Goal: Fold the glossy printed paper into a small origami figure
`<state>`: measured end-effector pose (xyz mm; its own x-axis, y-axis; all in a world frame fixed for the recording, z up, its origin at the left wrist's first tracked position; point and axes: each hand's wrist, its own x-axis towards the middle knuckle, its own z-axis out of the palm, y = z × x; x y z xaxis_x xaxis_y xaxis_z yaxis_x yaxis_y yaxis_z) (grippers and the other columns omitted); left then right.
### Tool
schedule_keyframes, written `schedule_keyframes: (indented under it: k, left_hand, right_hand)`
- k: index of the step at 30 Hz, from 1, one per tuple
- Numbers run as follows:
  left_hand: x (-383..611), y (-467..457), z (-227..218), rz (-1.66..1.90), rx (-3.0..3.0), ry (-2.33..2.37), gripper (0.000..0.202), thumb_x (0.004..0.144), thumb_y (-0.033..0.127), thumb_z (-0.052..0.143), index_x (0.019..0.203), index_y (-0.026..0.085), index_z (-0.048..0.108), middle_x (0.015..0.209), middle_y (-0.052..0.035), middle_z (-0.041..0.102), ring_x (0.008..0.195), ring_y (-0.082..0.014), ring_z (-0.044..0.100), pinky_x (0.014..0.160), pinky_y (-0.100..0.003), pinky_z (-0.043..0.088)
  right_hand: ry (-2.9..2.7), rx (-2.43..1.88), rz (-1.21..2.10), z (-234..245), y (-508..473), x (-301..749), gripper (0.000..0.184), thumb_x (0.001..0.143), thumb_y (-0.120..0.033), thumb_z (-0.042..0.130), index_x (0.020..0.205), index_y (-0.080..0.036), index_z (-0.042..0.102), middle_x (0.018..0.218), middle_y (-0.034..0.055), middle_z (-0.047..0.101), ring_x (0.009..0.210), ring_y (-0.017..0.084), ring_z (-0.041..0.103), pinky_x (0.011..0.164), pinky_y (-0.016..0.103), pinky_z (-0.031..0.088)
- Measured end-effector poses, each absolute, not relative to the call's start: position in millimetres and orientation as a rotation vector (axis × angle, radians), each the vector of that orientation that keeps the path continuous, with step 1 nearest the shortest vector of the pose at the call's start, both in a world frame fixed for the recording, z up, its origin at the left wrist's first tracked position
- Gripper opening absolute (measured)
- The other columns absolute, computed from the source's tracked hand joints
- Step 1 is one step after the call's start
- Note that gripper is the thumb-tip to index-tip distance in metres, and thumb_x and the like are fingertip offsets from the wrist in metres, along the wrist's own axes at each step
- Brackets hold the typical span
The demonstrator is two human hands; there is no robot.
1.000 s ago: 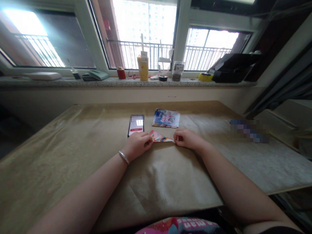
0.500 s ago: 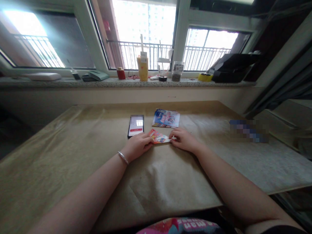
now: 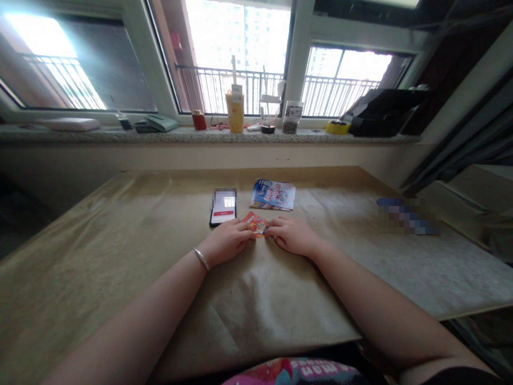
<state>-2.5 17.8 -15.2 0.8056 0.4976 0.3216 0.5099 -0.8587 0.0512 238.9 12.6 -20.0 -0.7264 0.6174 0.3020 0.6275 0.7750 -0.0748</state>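
A red-orange printed sheet of paper (image 3: 256,220) lies on the table between my hands, with its right part folded over. My left hand (image 3: 230,241) presses its left side, fingers together on the paper. From the other side my right hand (image 3: 294,235) holds the right edge of the sheet, its fingers curled and the fingertips on the fold. Parts of the paper are hidden under both hands. Just behind it is a pile of blue printed leaflets (image 3: 274,193). A phone with a lit screen (image 3: 223,206) lies beyond my left hand.
Brown covering spreads over the table (image 3: 160,256). A blurred-out dark item (image 3: 409,216) lies at the right. On the windowsill (image 3: 160,137) stand a yellow drink cup (image 3: 235,115), a red jar (image 3: 199,121), clear cups (image 3: 292,116), yellow tape (image 3: 337,127) and a black object (image 3: 385,112).
My right hand has moved left with the right end of the paper, so the sheet shows narrower and its white tip is out of sight. My left hand has stayed nearly still.
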Motion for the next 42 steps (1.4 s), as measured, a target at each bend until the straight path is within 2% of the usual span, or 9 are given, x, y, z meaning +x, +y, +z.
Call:
schedule_keyframes:
  k: [5,12,20,29,34,39,42]
  left_hand:
    - [-10,19,-9,-0.439,-3.04,-0.903,0.026,0.08,0.008,0.046,0.087,0.021,0.068,0.097,-0.0023,0.066,0.089,-0.0155,0.057,0.081,-0.027,0.047]
    - [-30,27,-2,-0.349,-3.161,-0.987,0.036,0.072,0.002,0.047,0.088,0.022,0.072,0.099,-0.001,0.069,0.091,-0.0142,0.062,0.089,-0.026,0.047]
    - [-46,34,4,-0.254,-3.189,-1.082,0.034,0.072,0.005,0.05,0.085,0.024,0.075,0.099,0.0004,0.071,0.091,-0.0136,0.064,0.088,-0.023,0.047]
    - [-51,32,15,-0.023,-3.204,-1.249,0.037,0.071,0.007,0.048,0.087,0.027,0.075,0.11,0.0057,0.068,0.098,-0.0129,0.064,0.092,-0.021,0.045]
    - [-53,31,14,-0.112,-3.172,-1.207,0.035,0.07,0.008,0.046,0.08,0.027,0.075,0.109,0.005,0.068,0.096,-0.0128,0.064,0.091,-0.023,0.046]
    - [-47,29,8,-0.289,-3.135,-1.138,0.03,0.072,0.008,0.046,0.072,0.022,0.072,0.097,0.001,0.07,0.089,-0.0129,0.063,0.086,-0.024,0.047]
    - [-39,25,5,-0.298,-3.012,-1.218,0.031,0.076,0.01,0.044,0.087,0.021,0.071,0.089,-0.0033,0.068,0.084,-0.0156,0.061,0.08,-0.027,0.048]
  right_hand:
    - [-2.672,-1.061,-0.02,-13,12,246,0.031,0.078,-0.012,0.048,0.098,-0.026,0.068,0.101,0.0029,0.065,0.088,0.016,0.059,0.075,0.026,0.042]
    - [-2.664,-1.189,0.037,-6,13,255,0.034,0.077,-0.008,0.046,0.088,-0.026,0.072,0.1,0.0001,0.069,0.085,0.015,0.063,0.072,0.025,0.043]
    - [-2.655,-1.277,0.063,-4,16,264,0.032,0.072,-0.007,0.047,0.077,-0.024,0.074,0.095,0.0005,0.071,0.083,0.016,0.064,0.068,0.024,0.042]
    - [-2.656,-1.273,0.052,-2,17,269,0.031,0.07,-0.005,0.046,0.071,-0.023,0.072,0.092,0.0,0.071,0.082,0.014,0.062,0.068,0.023,0.04]
    - [-2.617,-1.384,0.026,-1,14,267,0.028,0.071,-0.007,0.047,0.069,-0.023,0.07,0.09,0.0,0.071,0.081,0.014,0.062,0.064,0.023,0.039]
    - [-2.484,-1.495,0.024,-4,11,262,0.022,0.081,-0.018,0.048,0.082,-0.023,0.069,0.089,0.0025,0.069,0.081,0.016,0.061,0.067,0.025,0.041]
    - [-2.483,-1.401,0.062,-6,9,257,0.02,0.081,-0.033,0.057,0.094,-0.022,0.068,0.093,0.0044,0.068,0.085,0.017,0.06,0.072,0.027,0.042]
